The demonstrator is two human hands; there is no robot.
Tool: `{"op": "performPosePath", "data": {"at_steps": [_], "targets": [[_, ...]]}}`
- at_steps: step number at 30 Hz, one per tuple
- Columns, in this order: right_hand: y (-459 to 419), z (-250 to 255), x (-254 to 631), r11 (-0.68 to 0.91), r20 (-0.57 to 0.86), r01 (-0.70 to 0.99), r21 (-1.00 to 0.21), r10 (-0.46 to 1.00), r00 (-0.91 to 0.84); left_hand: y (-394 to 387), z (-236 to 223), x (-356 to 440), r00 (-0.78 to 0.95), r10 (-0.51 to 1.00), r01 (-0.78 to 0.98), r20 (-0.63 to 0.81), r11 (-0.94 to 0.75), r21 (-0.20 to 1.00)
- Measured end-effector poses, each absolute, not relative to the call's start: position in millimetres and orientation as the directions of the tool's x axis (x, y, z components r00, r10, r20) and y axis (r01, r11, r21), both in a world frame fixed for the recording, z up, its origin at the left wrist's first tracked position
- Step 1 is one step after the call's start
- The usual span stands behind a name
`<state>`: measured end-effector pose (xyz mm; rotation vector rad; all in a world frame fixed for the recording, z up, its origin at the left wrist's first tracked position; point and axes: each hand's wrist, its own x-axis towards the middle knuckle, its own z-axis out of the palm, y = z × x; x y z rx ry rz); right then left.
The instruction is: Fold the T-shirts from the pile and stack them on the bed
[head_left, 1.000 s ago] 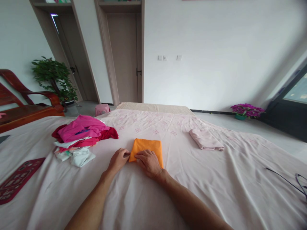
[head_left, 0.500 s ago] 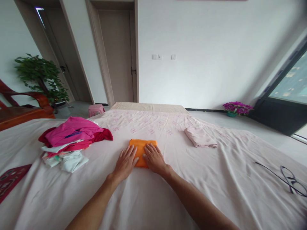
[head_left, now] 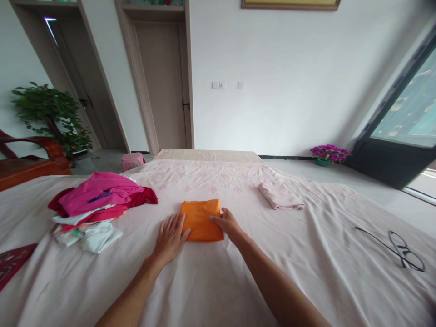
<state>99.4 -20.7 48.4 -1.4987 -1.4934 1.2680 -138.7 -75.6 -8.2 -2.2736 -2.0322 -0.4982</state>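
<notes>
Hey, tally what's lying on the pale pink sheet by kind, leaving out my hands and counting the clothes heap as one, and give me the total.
Folded cloths: 2, the orange cloth and the pale pink cloth
Heap of clothes: 1
Eyeglasses: 1 pair
Dark red patterned panel, cut off by the picture's edge: 1
Total: 5

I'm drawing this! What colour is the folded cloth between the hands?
The folded cloth is orange, clearest in the head view.

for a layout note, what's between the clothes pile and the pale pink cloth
In the head view, the orange cloth lies between the clothes pile and the pale pink cloth, with left hand and right hand at its sides.
</notes>
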Motion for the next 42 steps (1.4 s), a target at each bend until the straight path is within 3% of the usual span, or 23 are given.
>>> {"op": "performPosePath", "data": {"at_steps": [3,8,10,14,21,25,29,33,38,42], "targets": [[-19,53,94,-0.275,-0.253,-0.031,-0.961,0.917,-0.309,-76,-10,-139,0.09,0.955,0.977,0.283,-0.14,0.163],[-25,57,89,-0.323,-0.177,-0.25,-0.913,0.864,-0.471,-74,-16,-141,0.109,0.951,0.978,0.288,-0.155,0.141],[-27,54,86,-0.335,-0.151,-0.34,-0.879,0.87,-0.469,-74,-18,-142,0.119,0.947,0.978,0.298,-0.164,0.129],[-24,45,84,-0.411,-0.229,-0.445,-0.795,0.884,-0.407,-73,-21,-143,0.119,0.936,0.974,0.332,-0.176,0.145],[-2,63,139,-0.465,-0.303,-0.428,-0.775,0.868,-0.394,-70,-29,-151,0.174,0.921,0.933,0.349,-0.268,0.24],[14,93,208,-0.465,-0.341,-0.377,-0.801,0.872,-0.351,-68,-31,-151,0.174,0.91,0.944,0.376,-0.262,0.198],[38,120,285,-0.353,-0.294,-0.312,-0.882,0.93,-0.222,-65,-33,-151,0.181,0.903,0.954,0.391,-0.257,0.153],[66,135,354,-0.357,-0.29,-0.361,-0.861,0.93,-0.228,-61,-38,-155,0.209,0.882,0.952,0.423,-0.282,0.119],[96,124,414,-0.351,-0.333,-0.35,-0.868,0.936,-0.114,-58,-43,-156,0.202,0.862,0.953,0.465,-0.283,0.111],[108,101,448,-0.465,-0.473,-0.166,-0.87,0.881,0.009,-57,-44,-156,0.19,0.86,0.95,0.473,-0.283,0.134]]}}
